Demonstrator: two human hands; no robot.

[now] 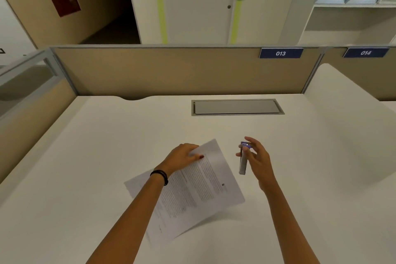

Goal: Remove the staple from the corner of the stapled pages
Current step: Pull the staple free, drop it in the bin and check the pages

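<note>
White desk (107,146) carries the stapled pages (192,188) — thin, floppy, easily torn, best pinned near their far corner, where the left hand (182,156) presses, fingers together. Right hand (257,161) pinches a small stapler (243,163) just beside them.

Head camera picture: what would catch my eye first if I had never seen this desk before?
The two bare arms reaching in from below: the left hand pins the far corner of the printed pages lying askew on the white desk. Beside them, the right hand holds a small stapler upright, clear of the paper.
</note>
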